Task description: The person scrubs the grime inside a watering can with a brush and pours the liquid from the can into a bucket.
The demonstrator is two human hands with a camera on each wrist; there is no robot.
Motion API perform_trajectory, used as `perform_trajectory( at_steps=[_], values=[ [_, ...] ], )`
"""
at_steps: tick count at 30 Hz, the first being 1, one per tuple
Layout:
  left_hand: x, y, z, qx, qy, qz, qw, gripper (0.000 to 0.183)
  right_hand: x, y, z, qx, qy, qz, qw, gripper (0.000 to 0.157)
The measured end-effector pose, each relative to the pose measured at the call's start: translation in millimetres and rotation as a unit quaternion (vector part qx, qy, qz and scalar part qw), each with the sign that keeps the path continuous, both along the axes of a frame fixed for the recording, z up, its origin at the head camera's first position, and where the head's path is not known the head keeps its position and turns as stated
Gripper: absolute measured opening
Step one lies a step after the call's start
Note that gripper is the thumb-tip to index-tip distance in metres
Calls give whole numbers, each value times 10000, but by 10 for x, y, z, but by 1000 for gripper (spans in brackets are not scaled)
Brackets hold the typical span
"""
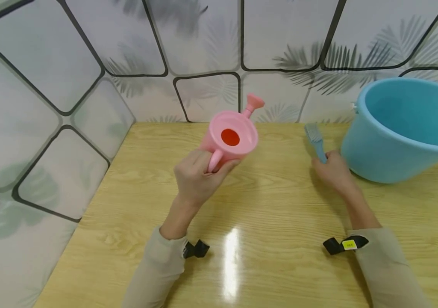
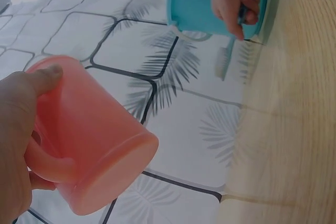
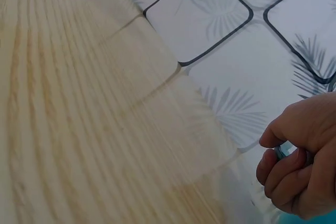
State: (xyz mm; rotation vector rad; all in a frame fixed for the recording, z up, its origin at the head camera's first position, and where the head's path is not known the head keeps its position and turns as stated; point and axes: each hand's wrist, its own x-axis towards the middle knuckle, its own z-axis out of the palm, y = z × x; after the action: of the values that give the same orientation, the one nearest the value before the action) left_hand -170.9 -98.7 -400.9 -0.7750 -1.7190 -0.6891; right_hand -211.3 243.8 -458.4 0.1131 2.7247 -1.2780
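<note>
My left hand grips a pink watering can by its handle, with the thumb along its side. The can is held above the table, its round top opening facing the head camera and its spout pointing to the back right. In the left wrist view the can's flat base shows. My right hand holds a blue brush by the handle, bristle end pointing toward the wall. Curled fingers cover most of the brush handle in the right wrist view.
A large light-blue bucket stands at the right, close beside my right hand. The wooden table meets a patterned wall at the back and another wall at the left.
</note>
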Motion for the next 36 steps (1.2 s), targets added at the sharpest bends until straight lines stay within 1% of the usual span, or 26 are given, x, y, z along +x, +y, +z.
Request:
perform_trajectory(
  at_steps=[3, 7, 9, 16, 19, 23, 26, 29, 31, 36],
  values=[
    [12, -21, 22, -12, 40, 6, 10000, 59, -34, 10, -44, 212, -23, -90, 9997, 31],
    [-10, -10, 48, -17, 77, -65, 9999, 58, -39, 27, -61, 391, 81, -315, 9987, 29],
    [-21, 4, 58, 28, 94, -110, 9999, 58, -43, 38, -68, 454, 89, -345, 9983, 28],
    [-22, -10, 51, 82, 88, -101, 9999, 59, -85, 34, -121, 657, 174, -389, 9969, 31],
    [-25, -18, 39, 105, 94, -76, 9999, 59, -102, 13, -130, 1088, 258, -453, 9927, 30],
    [-30, -24, 30, 121, 78, -52, 9999, 59, -117, -41, -134, 1910, 354, -478, 9798, 34],
    [-27, -25, 31, 157, 81, -49, 9998, 59, -119, -88, -131, 2289, 386, -379, 9720, 38],
    [-20, -24, 34, 234, 87, -31, 9997, 59, -114, -124, -122, 2501, 406, -294, 9669, 39],
    [-16, -23, 34, 287, 82, -11, 9996, 59, -107, -142, -119, 2556, 437, -251, 9655, 39],
    [-3, -23, 40, 343, 83, 42, 9994, 59, -97, -168, -129, 2473, 466, -263, 9675, 39]
  ],
)
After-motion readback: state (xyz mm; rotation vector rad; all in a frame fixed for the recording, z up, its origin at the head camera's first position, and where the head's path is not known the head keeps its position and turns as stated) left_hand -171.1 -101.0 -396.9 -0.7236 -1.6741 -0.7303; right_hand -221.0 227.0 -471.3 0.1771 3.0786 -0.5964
